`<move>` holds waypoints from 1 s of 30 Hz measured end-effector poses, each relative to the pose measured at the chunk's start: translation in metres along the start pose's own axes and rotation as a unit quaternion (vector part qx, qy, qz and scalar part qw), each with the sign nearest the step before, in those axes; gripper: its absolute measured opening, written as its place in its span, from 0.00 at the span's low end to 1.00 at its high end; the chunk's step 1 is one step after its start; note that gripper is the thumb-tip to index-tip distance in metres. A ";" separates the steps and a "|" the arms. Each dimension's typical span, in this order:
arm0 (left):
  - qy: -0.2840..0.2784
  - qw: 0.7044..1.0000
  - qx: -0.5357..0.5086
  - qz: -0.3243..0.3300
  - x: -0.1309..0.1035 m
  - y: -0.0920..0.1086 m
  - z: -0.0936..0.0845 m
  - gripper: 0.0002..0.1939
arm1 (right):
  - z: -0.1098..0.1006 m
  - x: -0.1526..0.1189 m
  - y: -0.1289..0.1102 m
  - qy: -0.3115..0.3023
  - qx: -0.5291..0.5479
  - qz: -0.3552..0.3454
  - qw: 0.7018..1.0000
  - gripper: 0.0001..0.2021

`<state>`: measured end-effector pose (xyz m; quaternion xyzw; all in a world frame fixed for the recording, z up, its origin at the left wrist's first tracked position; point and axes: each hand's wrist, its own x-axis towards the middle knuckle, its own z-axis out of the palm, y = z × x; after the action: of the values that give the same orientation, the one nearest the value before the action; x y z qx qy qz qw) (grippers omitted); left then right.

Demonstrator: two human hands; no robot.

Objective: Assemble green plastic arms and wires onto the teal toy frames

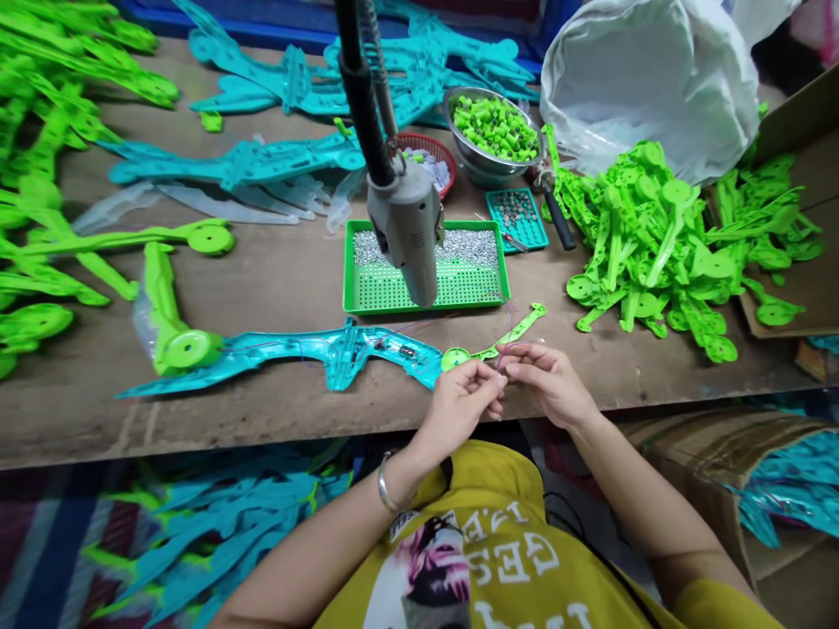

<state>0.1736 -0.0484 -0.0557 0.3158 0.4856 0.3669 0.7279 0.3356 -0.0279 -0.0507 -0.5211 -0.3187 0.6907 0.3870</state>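
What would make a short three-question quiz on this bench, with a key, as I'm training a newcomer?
1. Multiple choice: where is the green tray relative to the long blue part beside the left hand?
A. Nearer the person
B. Farther from the person
C. On top of it

2. True or false: the metal bowl is filled with blue pieces.

3. Fill in the blank: the fingertips of the left hand and the right hand pinch thin ____.

Key:
1. B
2. False; it holds green pieces.
3. Wires
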 end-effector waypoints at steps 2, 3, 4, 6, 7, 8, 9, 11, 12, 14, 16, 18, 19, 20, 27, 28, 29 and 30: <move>0.002 1.000 0.024 0.005 0.000 -0.001 0.000 0.19 | -0.002 0.002 -0.002 -0.021 0.006 0.013 1.000 0.19; 0.000 0.999 0.033 0.007 0.001 -0.002 -0.001 0.18 | -0.002 0.002 -0.004 -0.029 0.003 0.016 0.999 0.20; -0.002 0.999 0.041 0.008 0.001 -0.003 -0.001 0.18 | -0.003 0.004 -0.005 -0.035 -0.005 0.017 0.999 0.20; -0.005 0.998 0.059 0.013 0.001 -0.005 -0.001 0.16 | -0.004 0.007 -0.008 -0.046 -0.032 0.014 0.998 0.20; -0.006 0.997 0.073 0.019 0.000 -0.006 -0.002 0.15 | -0.005 0.009 -0.010 -0.052 -0.048 0.010 0.997 0.19; -0.005 0.995 0.096 0.031 0.000 -0.007 -0.002 0.14 | -0.006 0.011 -0.012 -0.055 -0.065 0.004 0.996 0.18; 0.002 0.990 0.132 0.056 0.000 -0.008 -0.003 0.12 | -0.007 0.015 -0.015 -0.056 -0.083 -0.007 0.995 0.17; 0.040 0.957 0.242 0.156 -0.001 -0.010 -0.006 0.10 | -0.011 0.024 -0.019 -0.048 -0.122 -0.042 0.990 0.16; 0.066 0.922 0.309 0.223 -0.001 -0.011 -0.008 0.09 | -0.013 0.030 -0.022 -0.042 -0.146 -0.063 0.986 0.15; 0.119 0.826 0.437 0.336 0.002 -0.012 -0.012 0.09 | -0.017 0.041 -0.024 -0.045 -0.195 -0.104 0.974 0.15; 0.146 0.744 0.530 0.380 0.006 -0.014 -0.016 0.10 | -0.018 0.051 -0.024 -0.073 -0.240 -0.140 0.958 0.14; 0.150 0.706 0.577 0.382 0.010 -0.016 -0.020 0.12 | -0.017 0.058 -0.023 -0.116 -0.282 -0.171 0.937 0.14; 0.146 0.701 0.584 0.382 0.012 -0.016 -0.022 0.11 | -0.017 0.060 -0.022 -0.135 -0.303 -0.184 0.925 0.13; 0.139 0.703 0.583 0.383 0.014 -0.017 -0.023 0.10 | -0.016 0.061 -0.021 -0.148 -0.323 -0.193 0.915 0.13; 0.092 0.738 0.549 0.381 0.012 -0.019 -0.032 0.09 | -0.016 0.064 -0.024 -0.187 -0.389 -0.208 0.878 0.14; 0.083 0.741 0.548 0.380 0.011 -0.019 -0.033 0.09 | -0.016 0.065 -0.024 -0.196 -0.392 -0.204 0.875 0.14; 0.075 0.742 0.547 0.379 0.009 -0.020 -0.034 0.10 | -0.017 0.065 -0.023 -0.205 -0.393 -0.198 0.874 0.13; 0.068 0.744 0.547 0.378 0.008 -0.020 -0.035 0.10 | -0.017 0.066 -0.022 -0.211 -0.393 -0.193 0.874 0.13</move>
<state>0.1476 -0.0490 -0.0867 0.7918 0.4917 0.3041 0.1970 0.3460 0.0404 -0.0676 -0.4001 -0.7320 0.5141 0.1993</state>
